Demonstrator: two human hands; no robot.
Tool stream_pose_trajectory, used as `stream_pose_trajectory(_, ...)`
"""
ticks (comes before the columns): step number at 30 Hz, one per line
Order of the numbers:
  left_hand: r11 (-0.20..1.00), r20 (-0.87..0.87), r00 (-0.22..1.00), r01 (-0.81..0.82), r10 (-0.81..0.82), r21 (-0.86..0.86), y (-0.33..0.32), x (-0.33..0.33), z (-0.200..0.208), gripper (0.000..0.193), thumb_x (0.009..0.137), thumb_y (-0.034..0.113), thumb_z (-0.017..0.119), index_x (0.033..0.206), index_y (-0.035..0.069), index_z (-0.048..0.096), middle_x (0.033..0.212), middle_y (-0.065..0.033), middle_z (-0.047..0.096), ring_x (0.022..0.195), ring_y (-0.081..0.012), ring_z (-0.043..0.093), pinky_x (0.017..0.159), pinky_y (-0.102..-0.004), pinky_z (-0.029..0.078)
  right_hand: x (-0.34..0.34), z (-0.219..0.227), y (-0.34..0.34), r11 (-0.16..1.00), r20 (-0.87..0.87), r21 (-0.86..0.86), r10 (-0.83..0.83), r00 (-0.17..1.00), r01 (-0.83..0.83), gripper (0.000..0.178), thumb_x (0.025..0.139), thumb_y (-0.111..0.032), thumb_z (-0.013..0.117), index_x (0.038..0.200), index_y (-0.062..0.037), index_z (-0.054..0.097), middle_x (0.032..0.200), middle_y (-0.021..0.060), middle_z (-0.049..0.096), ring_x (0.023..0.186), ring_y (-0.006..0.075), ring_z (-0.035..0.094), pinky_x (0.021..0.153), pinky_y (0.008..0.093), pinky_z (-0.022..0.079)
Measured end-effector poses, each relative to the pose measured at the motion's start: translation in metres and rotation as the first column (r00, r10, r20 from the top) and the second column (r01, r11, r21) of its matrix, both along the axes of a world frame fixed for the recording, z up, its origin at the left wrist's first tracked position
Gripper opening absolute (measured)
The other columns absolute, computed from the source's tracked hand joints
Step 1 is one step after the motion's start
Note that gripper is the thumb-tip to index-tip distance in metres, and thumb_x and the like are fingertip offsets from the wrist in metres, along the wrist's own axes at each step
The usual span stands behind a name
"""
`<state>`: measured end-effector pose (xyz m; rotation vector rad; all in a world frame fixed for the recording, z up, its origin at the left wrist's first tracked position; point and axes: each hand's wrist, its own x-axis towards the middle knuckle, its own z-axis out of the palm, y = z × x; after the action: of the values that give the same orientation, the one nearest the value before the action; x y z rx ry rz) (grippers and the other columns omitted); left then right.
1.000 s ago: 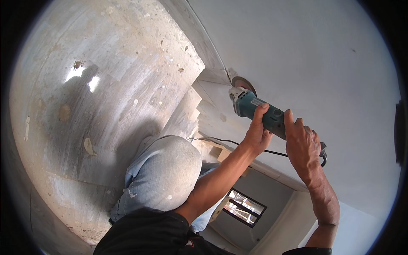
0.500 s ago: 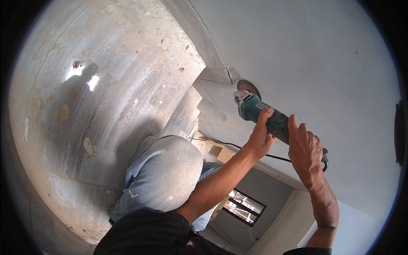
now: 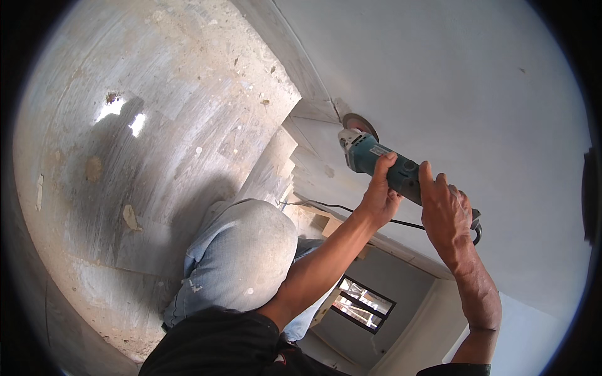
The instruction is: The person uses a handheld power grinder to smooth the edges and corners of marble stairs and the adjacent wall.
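Note:
A teal angle grinder (image 3: 370, 155) with a reddish-brown disc (image 3: 360, 125) is held in both hands against the light grey wall (image 3: 464, 81). Its disc sits edge-on at the wall, close to the end of a grey skirting strip (image 3: 307, 69), where a patch of the surface looks rough. Around the middle of the body wraps my left hand (image 3: 380, 191), thumb on top. Farther back, my right hand (image 3: 446, 210) grips the rear end. Whether the disc is spinning I cannot tell.
A dark power cord (image 3: 351, 210) runs from the grinder's rear toward the steps (image 3: 285, 160) descending beyond the landing. Wood-look floor (image 3: 163, 156) with dust and pale debris lies at left, beside my bent knee (image 3: 251, 250). A window (image 3: 364, 304) shows below.
Both hands and the grinder have shifted slightly left and up, bringing the disc nearer the end of the skirting strip. The grip is unchanged.

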<state>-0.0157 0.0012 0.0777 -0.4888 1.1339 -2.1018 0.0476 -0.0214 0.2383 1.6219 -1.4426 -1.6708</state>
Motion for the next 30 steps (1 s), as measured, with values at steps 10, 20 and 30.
stream_pose_trajectory(10, 0.999, 0.025, 0.999, 0.033, -0.033, -0.005, 0.009, -0.001, 0.007, 0.031, 0.088, 0.039, 0.071, 0.104, 0.017, 0.055, 0.097, 0.0044, 0.064, 0.095, -0.0089, 0.063, 0.092, -0.0272, 0.05, -0.006, 0.005, 0.009, 1.0, 0.001, -0.004, -0.018, 1.0, 0.018, 0.055, 0.082, -0.003, 0.067, 0.13, -0.0027, 0.04, 0.088, 0.0148, 0.061, 0.077, 0.0312, 0.07, 0.064, 0.0398, 0.058)
stream_pose_trajectory(20, 0.999, 0.016, 0.999, -0.027, 0.028, -0.033, 0.002, -0.005, -0.002, 0.032, 0.088, 0.04, 0.07, 0.104, 0.016, 0.056, 0.095, 0.004, 0.065, 0.091, -0.0097, 0.064, 0.089, -0.0274, 0.051, -0.01, 0.001, 0.005, 0.999, 0.007, -0.005, 0.039, 0.999, -0.039, 0.055, 0.082, -0.004, 0.068, 0.129, -0.0029, 0.041, 0.09, 0.0142, 0.062, 0.076, 0.0307, 0.071, 0.065, 0.0392, 0.058)
stream_pose_trajectory(30, 0.998, 0.033, 0.998, 0.049, -0.048, -0.035, 0.009, -0.002, 0.008, 0.034, 0.087, 0.041, 0.071, 0.107, 0.02, 0.053, 0.1, 0.0067, 0.058, 0.096, -0.0056, 0.058, 0.093, -0.0274, 0.045, -0.012, 0.006, 0.011, 1.0, 0.001, -0.002, -0.018, 1.0, 0.018, 0.056, 0.081, -0.003, 0.068, 0.13, -0.0027, 0.04, 0.09, 0.0152, 0.062, 0.077, 0.0316, 0.071, 0.064, 0.0397, 0.058)
